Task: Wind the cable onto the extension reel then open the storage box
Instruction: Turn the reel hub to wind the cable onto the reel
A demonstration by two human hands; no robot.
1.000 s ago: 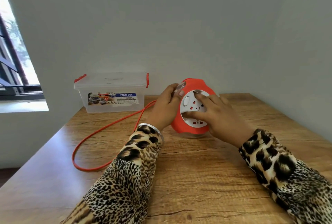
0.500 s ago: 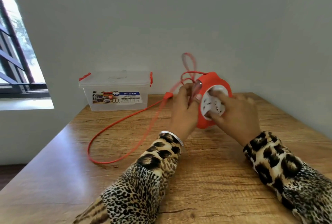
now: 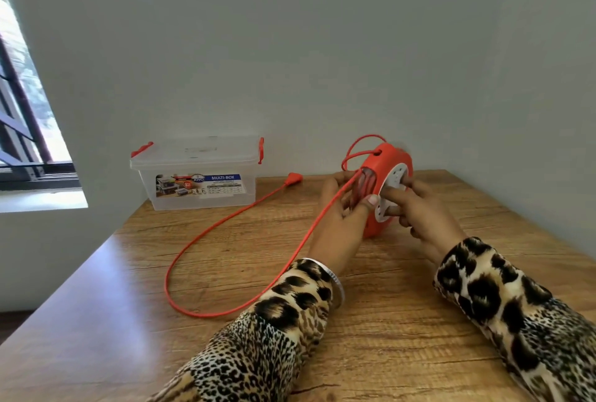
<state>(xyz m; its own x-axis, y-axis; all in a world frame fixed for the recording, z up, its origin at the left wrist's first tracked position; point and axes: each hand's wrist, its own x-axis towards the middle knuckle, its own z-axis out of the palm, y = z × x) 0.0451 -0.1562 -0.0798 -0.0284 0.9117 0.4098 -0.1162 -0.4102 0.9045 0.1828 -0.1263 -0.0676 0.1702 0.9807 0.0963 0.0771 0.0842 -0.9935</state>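
A red extension reel point(image 3: 375, 176) with a white socket face stands on edge near the table's far right. My left hand point(image 3: 342, 221) grips its left rim, where several turns of red cable show in the groove. My right hand point(image 3: 419, 211) holds the socket face, fingers pressed on it. The red cable point(image 3: 206, 240) runs from the reel down past my left wrist, loops over the table and ends in a red plug point(image 3: 294, 178) beside the box. A small loop of cable rises above the reel. The clear storage box point(image 3: 196, 185) with red clips stands shut at the back left.
The wooden table point(image 3: 387, 321) meets the grey wall at the back and right. A window point(image 3: 22, 130) lies to the left, past the table's left edge. Leopard-print sleeves cover both forearms.
The reel has turned more edge-on and shifted right. The cable loop on the table has shortened and the plug has slid in beside the box. Both hands stay on the reel.
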